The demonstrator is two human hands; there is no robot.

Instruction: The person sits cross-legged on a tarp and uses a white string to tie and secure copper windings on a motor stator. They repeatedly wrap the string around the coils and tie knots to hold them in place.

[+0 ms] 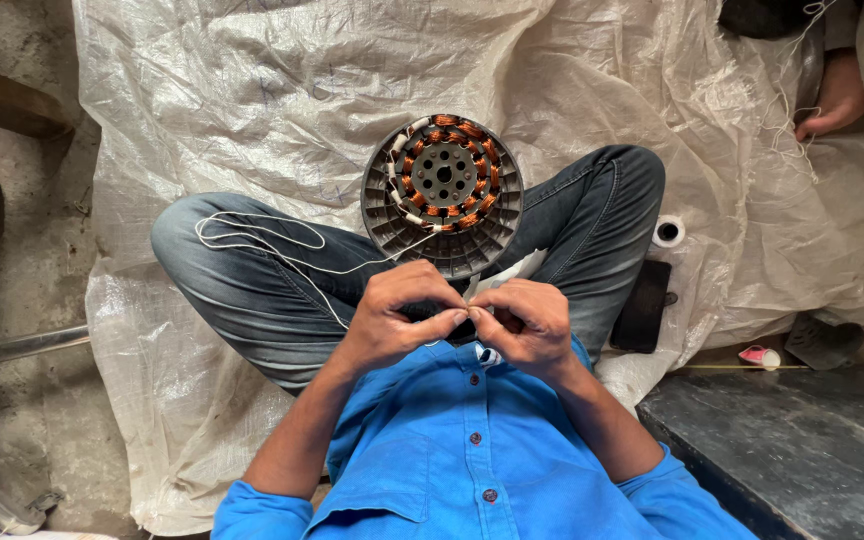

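Observation:
A round grey motor stator [443, 194] with copper windings rests on my crossed legs in blue jeans. White cord [257, 236] runs from its windings, loops over my left thigh and leads back toward my hands. My left hand [395, 313] and my right hand [526, 323] meet just below the stator, fingertips pinched together on the white cord and a strip of white sleeving between them. What exactly lies inside the fingers is hidden.
A white woven plastic sheet [282, 90] covers the floor. A roll of white tape [668, 232] and a black phone [642, 305] lie by my right knee. Another person's hand [837, 98] is at top right. A dark slab [792, 440] sits lower right.

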